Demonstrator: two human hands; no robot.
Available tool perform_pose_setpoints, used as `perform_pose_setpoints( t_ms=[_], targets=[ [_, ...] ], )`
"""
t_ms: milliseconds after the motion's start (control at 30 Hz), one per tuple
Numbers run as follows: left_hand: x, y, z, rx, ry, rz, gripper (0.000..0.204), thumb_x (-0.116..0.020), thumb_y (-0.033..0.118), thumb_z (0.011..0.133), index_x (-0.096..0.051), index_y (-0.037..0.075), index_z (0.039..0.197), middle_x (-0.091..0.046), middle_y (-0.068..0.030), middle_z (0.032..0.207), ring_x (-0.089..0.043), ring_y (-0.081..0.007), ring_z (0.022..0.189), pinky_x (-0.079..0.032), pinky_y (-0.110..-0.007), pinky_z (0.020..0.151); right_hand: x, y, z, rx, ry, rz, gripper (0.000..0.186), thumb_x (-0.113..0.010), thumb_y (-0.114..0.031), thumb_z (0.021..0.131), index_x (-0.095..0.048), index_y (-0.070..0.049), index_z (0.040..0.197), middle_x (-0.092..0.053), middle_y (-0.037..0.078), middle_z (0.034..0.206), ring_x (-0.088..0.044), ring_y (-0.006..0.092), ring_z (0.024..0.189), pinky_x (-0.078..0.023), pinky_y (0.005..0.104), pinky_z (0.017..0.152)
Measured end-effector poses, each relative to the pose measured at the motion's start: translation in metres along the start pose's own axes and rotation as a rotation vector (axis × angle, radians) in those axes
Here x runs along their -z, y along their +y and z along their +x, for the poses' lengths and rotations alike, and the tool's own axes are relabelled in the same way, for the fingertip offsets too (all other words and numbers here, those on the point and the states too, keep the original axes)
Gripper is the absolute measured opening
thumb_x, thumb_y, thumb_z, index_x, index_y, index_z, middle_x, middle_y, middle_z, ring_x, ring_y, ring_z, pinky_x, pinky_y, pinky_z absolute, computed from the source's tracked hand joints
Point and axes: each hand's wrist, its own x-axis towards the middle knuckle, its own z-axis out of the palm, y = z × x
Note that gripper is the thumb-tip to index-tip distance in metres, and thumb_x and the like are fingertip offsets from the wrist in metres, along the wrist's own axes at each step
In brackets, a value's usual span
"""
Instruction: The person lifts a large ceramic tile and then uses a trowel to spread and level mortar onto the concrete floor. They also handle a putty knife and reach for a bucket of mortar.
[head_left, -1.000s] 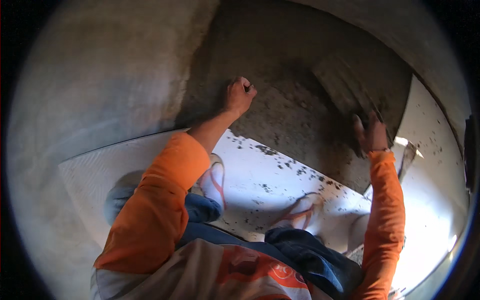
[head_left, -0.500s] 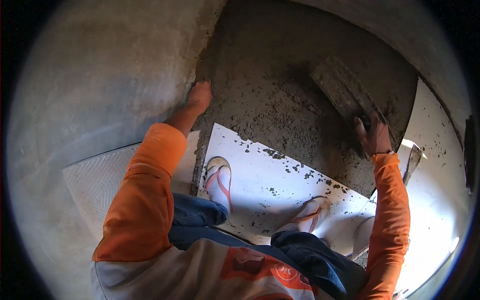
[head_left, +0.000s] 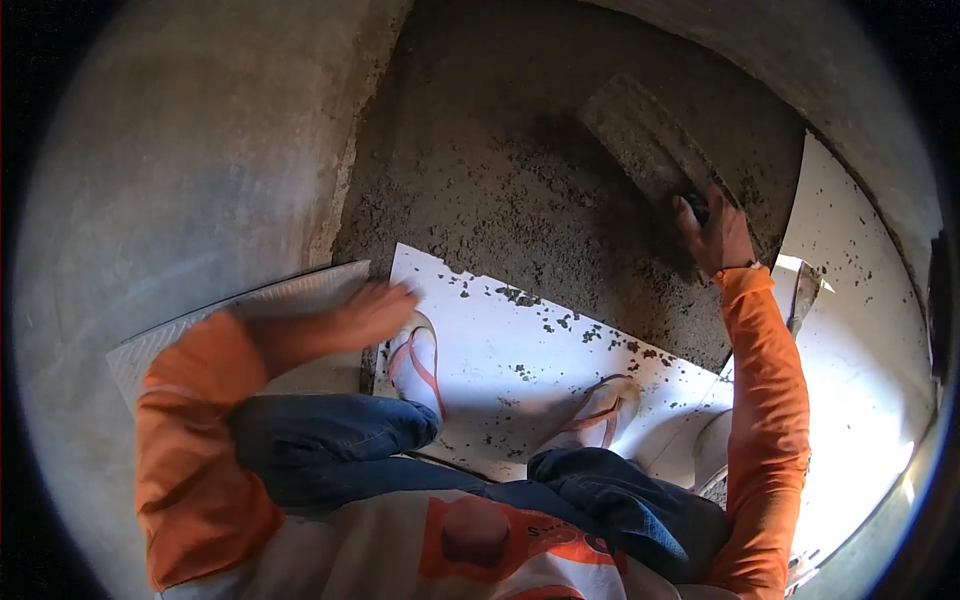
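My right hand (head_left: 718, 240) is closed around the handle of a long rectangular finishing trowel (head_left: 640, 130). Its blade lies on the dark, damp mortar bed (head_left: 480, 200) at the far right, coated with the same grey mix. Crumbly lumps cover the mortar to the left of the blade, while the surface beyond it looks smoother. My left hand (head_left: 375, 315) is in the air over the near left, beside my sandalled foot (head_left: 415, 365). Motion smears its fingers, and nothing can be made out in it.
White tiles (head_left: 470, 345) scattered with mortar crumbs lie under my feet. A tile with a ridged face (head_left: 150, 350) lies against the left wall (head_left: 190, 180). More white tile (head_left: 850, 230) runs along the right side, with a narrow flat-bladed tool (head_left: 804, 298) on it.
My left hand has come away from the wall's lower edge and moved back toward my leg. My right hand and the trowel appear slightly farther left and up as the view shifts.
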Motion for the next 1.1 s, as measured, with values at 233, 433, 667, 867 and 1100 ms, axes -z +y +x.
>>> perform_pose_setpoints(
  t_ms=[233, 433, 667, 867, 1100],
  targets=[
    [0.066, 0.054, 0.17, -0.125, 0.952, -0.193, 0.033, -0.054, 0.015, 0.088, -0.051, 0.005, 0.119, -0.049, -0.0144, 0.103, -0.057, -0.0369, 0.089, -0.048, -0.047, 0.073, 0.005, 0.015, -0.008, 0.07, 0.145, -0.017, 0.042, -0.06, -0.034, 0.084, -0.052, 0.007, 0.092, -0.057, 0.034, 0.083, -0.058, 0.0474, 0.084, -0.049, 0.0446, 0.069],
    [0.069, 0.068, 0.185, -0.138, 0.975, -0.011, 0.035, -0.055, 0.011, 0.082, -0.052, 0.006, 0.117, -0.048, -0.0112, 0.101, -0.054, -0.0304, 0.096, -0.045, -0.046, 0.08, 0.017, 0.038, -0.02, -0.13, 0.075, -0.049, 0.044, -0.06, -0.035, 0.084, -0.053, 0.007, 0.092, -0.058, 0.034, 0.084, -0.058, 0.0476, 0.086, -0.048, 0.046, 0.071],
    [0.083, 0.064, 0.181, -0.177, 0.787, 0.075, 0.025, -0.055, 0.008, 0.077, -0.051, 0.005, 0.102, -0.047, -0.0115, 0.1, -0.052, -0.0295, 0.099, -0.044, -0.046, 0.083, 0.006, 0.036, -0.012, -0.009, 0.113, -0.027, 0.047, -0.056, -0.04, 0.086, -0.052, 0.007, 0.094, -0.058, 0.031, 0.081, -0.057, 0.0483, 0.082, -0.046, 0.0466, 0.069],
    [0.081, 0.07, 0.187, -0.275, 0.924, 0.045, 0.01, -0.056, 0.007, 0.081, -0.051, 0.004, 0.089, -0.048, -0.0132, 0.092, -0.056, -0.0314, 0.088, -0.048, -0.046, 0.071, 0.009, 0.032, -0.012, -0.013, 0.076, -0.056, 0.045, -0.056, -0.037, 0.086, -0.052, 0.007, 0.093, -0.058, 0.032, 0.08, -0.058, 0.0475, 0.082, -0.048, 0.0466, 0.07],
    [0.09, 0.079, 0.175, -0.102, 0.683, -0.223, 0.014, -0.052, 0.001, 0.081, -0.049, 0.001, 0.094, -0.05, -0.0188, 0.099, -0.056, -0.0383, 0.092, -0.048, -0.049, 0.071, 0.01, 0.04, -0.018, -0.024, 0.104, -0.028, 0.044, -0.057, -0.036, 0.086, -0.052, 0.007, 0.091, -0.057, 0.033, 0.077, -0.057, 0.0483, 0.08, -0.046, 0.0472, 0.066]
  ],
)
